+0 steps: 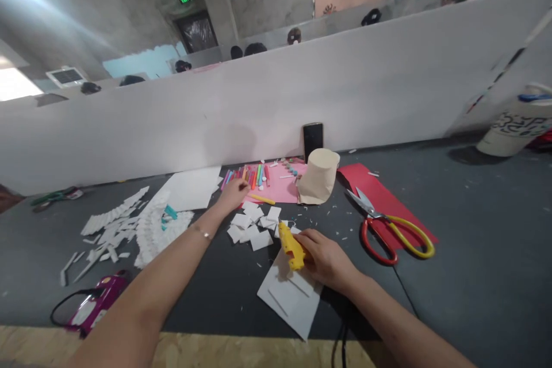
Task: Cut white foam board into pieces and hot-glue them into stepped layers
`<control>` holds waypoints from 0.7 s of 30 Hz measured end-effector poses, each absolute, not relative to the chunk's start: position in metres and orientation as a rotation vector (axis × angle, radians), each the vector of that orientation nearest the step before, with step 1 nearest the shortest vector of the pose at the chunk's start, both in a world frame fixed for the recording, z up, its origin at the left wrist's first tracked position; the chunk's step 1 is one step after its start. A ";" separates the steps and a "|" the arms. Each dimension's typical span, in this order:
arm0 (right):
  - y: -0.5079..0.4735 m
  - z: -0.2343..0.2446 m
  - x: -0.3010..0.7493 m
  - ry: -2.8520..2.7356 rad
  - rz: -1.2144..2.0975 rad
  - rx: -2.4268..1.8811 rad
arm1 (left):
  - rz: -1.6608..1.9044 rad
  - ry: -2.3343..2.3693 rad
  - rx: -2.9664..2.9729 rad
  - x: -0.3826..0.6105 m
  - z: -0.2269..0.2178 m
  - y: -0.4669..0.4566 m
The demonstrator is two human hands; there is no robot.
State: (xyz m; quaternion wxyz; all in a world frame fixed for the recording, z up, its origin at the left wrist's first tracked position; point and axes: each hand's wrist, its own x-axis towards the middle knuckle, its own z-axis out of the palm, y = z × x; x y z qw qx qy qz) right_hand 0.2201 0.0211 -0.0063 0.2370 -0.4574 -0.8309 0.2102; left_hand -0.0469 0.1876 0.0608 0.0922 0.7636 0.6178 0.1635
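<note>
My right hand [324,256] is wrapped round a yellow glue gun [290,245], whose nozzle points away from me over a white sheet [288,299]. My left hand [233,192] reaches forward with curled fingers to the row of coloured sticks [252,175] on a pink sheet [276,187]; whether it holds one I cannot tell. A heap of small white paper squares [252,223] lies between the two hands. A tan paper cylinder [319,175] stands just beyond.
Red-and-yellow scissors [388,230] lie on a red sheet [379,195] to the right. Folded white paper strips [129,227] spread at the left, near a purple object [97,302]. A phone [313,139] leans on the white partition [259,103]. A white cup [517,123] stands far right.
</note>
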 end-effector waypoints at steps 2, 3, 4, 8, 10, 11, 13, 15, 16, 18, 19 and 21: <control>0.021 -0.004 0.221 -2.279 0.602 -1.270 | 0.439 1.839 2.293 -0.027 0.049 0.209; 0.022 -0.002 0.220 -2.287 0.614 -1.282 | 0.412 1.841 2.303 -0.020 0.044 0.218; 0.022 0.000 0.220 -2.295 0.624 -1.295 | 0.378 1.842 2.310 -0.015 0.040 0.225; 0.024 0.010 0.217 -2.335 0.655 -1.352 | 0.212 1.799 2.353 -0.005 0.032 0.246; 0.026 0.012 0.216 -2.355 0.654 -1.356 | 0.118 1.755 2.386 -0.004 0.033 0.252; 0.026 0.012 0.216 -2.366 0.647 -1.347 | 0.071 1.734 2.399 -0.003 0.034 0.254; 0.028 0.011 0.216 -2.384 0.626 -1.319 | -0.016 1.701 2.412 -0.002 0.036 0.258; 0.029 0.009 0.216 -2.390 0.610 -1.305 | -0.083 1.684 2.411 0.000 0.037 0.260; 0.029 0.009 0.216 -2.390 0.607 -1.306 | -0.102 1.682 2.410 0.001 0.037 0.260; 0.029 0.009 0.216 -2.394 0.604 -1.304 | -0.108 1.688 2.410 0.002 0.036 0.259; 0.029 0.009 0.216 -2.396 0.602 -1.302 | -0.099 1.696 2.410 0.003 0.035 0.257; 0.029 0.010 0.216 -2.402 0.590 -1.297 | -0.063 1.713 2.403 0.003 0.032 0.253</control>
